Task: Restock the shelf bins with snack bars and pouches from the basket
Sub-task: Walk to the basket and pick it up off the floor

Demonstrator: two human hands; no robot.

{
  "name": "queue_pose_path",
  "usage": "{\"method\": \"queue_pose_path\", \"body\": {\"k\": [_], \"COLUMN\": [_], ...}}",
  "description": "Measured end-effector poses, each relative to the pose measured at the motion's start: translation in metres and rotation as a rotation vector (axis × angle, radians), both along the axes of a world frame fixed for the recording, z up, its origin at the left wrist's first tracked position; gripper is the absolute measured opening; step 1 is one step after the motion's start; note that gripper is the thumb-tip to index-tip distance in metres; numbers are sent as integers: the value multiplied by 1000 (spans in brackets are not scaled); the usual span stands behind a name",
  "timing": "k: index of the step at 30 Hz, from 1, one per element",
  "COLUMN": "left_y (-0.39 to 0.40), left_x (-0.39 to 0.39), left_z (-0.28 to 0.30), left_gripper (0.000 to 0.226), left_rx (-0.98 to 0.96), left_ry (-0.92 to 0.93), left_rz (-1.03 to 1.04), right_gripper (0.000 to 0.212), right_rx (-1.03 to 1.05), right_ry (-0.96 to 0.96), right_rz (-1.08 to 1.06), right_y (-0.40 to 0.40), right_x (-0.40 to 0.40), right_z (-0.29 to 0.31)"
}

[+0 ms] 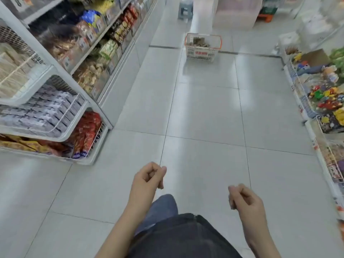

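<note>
White plastic basket (202, 47) with orange rim and handles, upright on the floor far down the aisle, holding brown packets (198, 41). Tiered white shelf bins (55, 116) at left hold grey bars (42, 110), red pouches (86, 133) and tan packs (11, 71).

A shop aisle, seen from head height: pale glossy floor tiles (204, 108) run between two rows of retail fixtures. On the left, white tiered shelving (61, 71) carries packaged snacks behind clear fronts, with numbered price tags (91, 36) clipped along the shelf edges and slanted wire-fronted bins (55, 116) packed with grey boxes and red pouches. On the right, low wire display bins (305, 101) hold brightly coloured small goods. A white plastic shopping basket (202, 52) with orange handles stands on the floor farther down the aisle, beyond it a small grey stool (185, 9).
</note>
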State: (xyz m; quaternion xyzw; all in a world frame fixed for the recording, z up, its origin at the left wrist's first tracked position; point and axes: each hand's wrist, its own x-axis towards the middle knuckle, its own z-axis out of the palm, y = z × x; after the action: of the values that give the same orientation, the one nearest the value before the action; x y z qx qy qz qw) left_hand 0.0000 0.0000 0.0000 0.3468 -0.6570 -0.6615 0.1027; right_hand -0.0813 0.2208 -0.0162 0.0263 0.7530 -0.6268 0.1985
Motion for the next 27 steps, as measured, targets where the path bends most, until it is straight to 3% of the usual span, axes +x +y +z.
{"method": "queue_pose_path", "body": {"k": [11, 19, 27], "left_y": [-79, -201, -267], "left_x": [-49, -212, -408], "left_z": [-16, -4, 9], "left_gripper": [37, 24, 26], "left_rx": [-34, -33, -61], "left_ry": [-19, 23, 105], "left_rz": [182, 110, -33], "right_gripper": [38, 38, 37], "right_rx": [-62, -44, 57], "right_ry": [120, 70, 33], "right_rz": [137, 123, -91], "right_y": [-127, -231, -243], "right_x": [-145, -257, -350], "right_z": [-1, -2, -4]}}
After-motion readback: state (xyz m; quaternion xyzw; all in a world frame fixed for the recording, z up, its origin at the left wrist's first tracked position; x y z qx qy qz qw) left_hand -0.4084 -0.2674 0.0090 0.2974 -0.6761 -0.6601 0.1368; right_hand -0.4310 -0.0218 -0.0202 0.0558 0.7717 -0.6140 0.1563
